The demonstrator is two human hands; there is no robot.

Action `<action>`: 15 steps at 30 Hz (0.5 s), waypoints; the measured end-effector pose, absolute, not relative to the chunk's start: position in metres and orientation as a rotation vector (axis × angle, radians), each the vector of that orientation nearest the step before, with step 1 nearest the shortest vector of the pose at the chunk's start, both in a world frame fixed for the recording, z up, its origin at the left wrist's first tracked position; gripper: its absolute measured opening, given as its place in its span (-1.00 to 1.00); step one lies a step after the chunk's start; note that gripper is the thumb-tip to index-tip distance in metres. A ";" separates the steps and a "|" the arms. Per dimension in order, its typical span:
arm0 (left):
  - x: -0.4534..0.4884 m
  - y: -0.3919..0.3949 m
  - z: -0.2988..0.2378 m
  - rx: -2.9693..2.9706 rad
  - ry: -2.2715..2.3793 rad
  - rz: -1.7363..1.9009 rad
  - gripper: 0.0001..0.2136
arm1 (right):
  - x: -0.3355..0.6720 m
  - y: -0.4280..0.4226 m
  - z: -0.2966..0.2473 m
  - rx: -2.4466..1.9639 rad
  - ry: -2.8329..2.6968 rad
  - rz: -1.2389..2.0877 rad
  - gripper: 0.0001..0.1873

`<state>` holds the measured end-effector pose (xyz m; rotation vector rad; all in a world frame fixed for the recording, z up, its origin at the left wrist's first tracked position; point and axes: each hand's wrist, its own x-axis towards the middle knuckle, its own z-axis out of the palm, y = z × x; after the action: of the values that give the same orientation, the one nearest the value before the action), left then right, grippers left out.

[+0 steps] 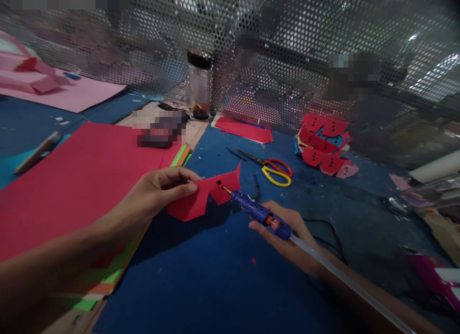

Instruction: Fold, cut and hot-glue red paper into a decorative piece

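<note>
My left hand (pixel 161 190) pinches a red cut paper shape (pixel 201 200) by its left edge and holds it just above the blue table surface (pixel 201 276). My right hand (pixel 287 233) grips a blue hot glue gun (pixel 257 212) with a clear glue stick trailing back along my forearm. The gun's metal nozzle touches the red shape near its middle, close to a small dark square on the paper.
Scissors with red and yellow handles (pixel 273 168) lie just beyond the shape. A pile of finished red cut shapes (pixel 323 144) sits at the back right. Large red paper sheets (pixel 79 180) over coloured sheets lie left. A clear jar (pixel 199 85) stands before a perforated metal screen.
</note>
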<state>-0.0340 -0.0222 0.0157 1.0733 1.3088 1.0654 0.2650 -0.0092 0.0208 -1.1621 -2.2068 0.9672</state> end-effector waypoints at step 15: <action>-0.029 -0.027 0.020 1.094 1.323 1.033 -0.76 | 0.261 -0.010 0.022 -1.114 -2.239 0.965 -0.79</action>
<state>-0.0287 -0.0268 0.0200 1.0940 1.3230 1.0333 0.2610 -0.0100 0.0221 -1.1135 -2.2391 0.9652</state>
